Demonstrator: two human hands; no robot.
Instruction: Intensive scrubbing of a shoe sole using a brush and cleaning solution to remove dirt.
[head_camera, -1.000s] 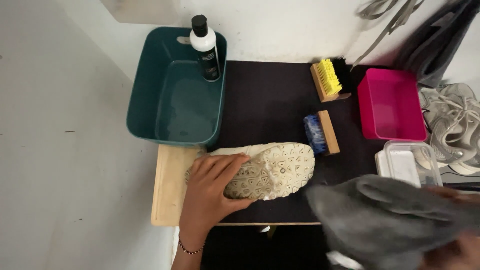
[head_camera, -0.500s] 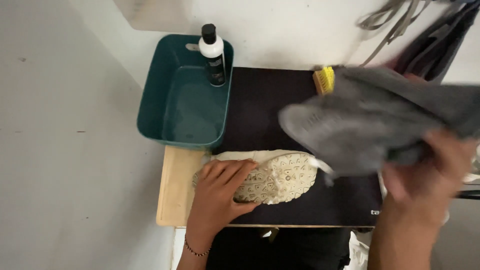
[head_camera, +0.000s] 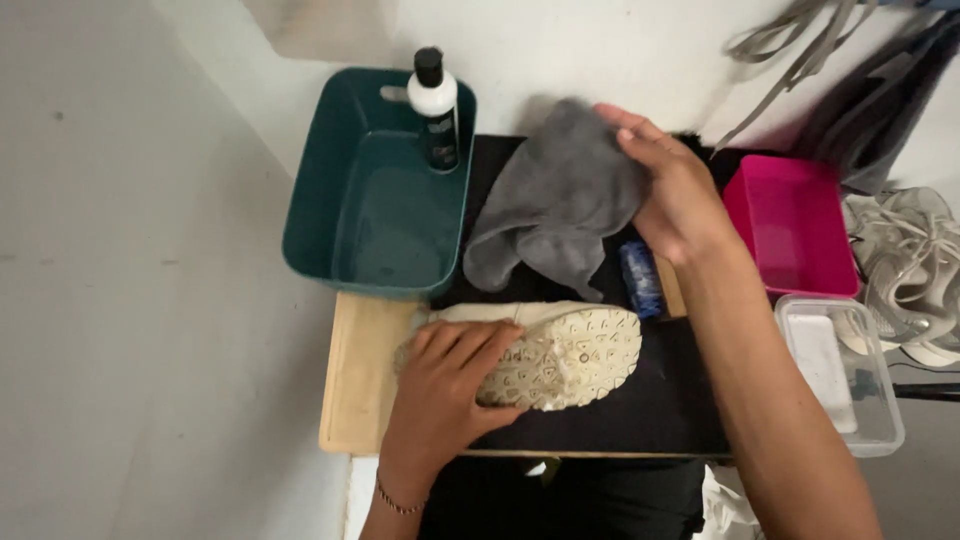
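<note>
The shoe (head_camera: 540, 355) is pinned sole-up by the left hand (head_camera: 450, 390), steadying it; above the shoe, the grey cloth (head_camera: 550, 205) is gripped by the right hand (head_camera: 680, 195).

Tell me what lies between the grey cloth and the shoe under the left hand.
In the head view, only bare black mat separates the grey cloth from the shoe; a blue brush sits just to the right of that gap.
</note>
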